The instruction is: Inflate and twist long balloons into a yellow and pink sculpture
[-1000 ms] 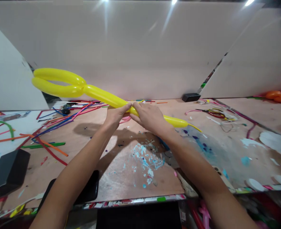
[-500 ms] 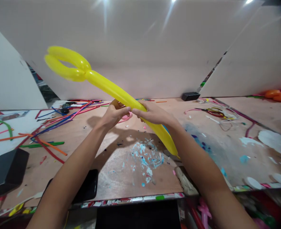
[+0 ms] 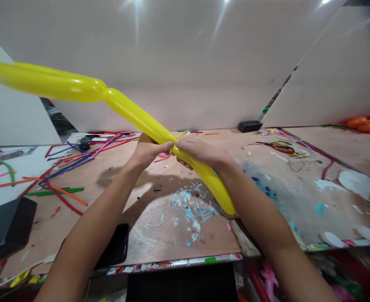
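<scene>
A long yellow modelling balloon [image 3: 137, 114] slants across the view above the table, its folded section at the upper left and its tail end low, near my right forearm. My left hand [image 3: 151, 149] is closed on it, thumb pressed at a narrow pinched spot in the balloon. Just beyond that spot my right hand [image 3: 197, 150] wraps round the lower stretch. The two hands nearly touch at the pinch. Another twist joint lies farther up, where the folded part begins. The undersides of my fingers are hidden.
Loose uninflated balloons [image 3: 68, 167] lie at the left beside a dark box [image 3: 10, 226]. A phone [image 3: 120, 243] rests under my left forearm. Blue and white scraps [image 3: 192, 205] cover the middle. Scissors [image 3: 280, 147], a small black box [image 3: 250, 126] and orange balloons [image 3: 363, 124] stand to the right.
The balloon's folded end has swung left and turned, so its loop gap no longer shows. A narrow pinch now appears between my hands, which have come closer together.
</scene>
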A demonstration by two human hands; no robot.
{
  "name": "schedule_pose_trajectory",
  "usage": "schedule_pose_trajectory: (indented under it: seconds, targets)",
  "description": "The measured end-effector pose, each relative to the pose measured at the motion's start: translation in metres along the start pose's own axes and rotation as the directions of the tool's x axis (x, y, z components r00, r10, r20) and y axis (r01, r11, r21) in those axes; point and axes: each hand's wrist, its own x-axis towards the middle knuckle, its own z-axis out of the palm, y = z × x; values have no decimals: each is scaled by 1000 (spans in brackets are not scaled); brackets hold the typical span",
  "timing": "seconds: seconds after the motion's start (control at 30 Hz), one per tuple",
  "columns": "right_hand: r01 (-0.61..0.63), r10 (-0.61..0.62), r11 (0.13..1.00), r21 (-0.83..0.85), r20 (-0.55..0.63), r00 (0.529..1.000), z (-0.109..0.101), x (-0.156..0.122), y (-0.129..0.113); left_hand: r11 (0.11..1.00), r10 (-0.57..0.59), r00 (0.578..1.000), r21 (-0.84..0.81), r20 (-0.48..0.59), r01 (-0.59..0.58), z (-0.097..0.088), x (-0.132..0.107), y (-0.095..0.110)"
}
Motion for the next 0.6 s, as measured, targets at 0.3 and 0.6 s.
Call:
schedule_pose_trajectory:
  seconds: [0.3, 0.6]
  targets:
    - [-235, -162, 611, -756, -410, 897, 29, -2, -12, 956, -199, 977, -235, -77, 177, 9, 7, -26]
    - [-268, -250, 468, -842, -417, 874, 38, 2, -6, 814, -457, 886, -439, -82, 380, 18, 9, -32]
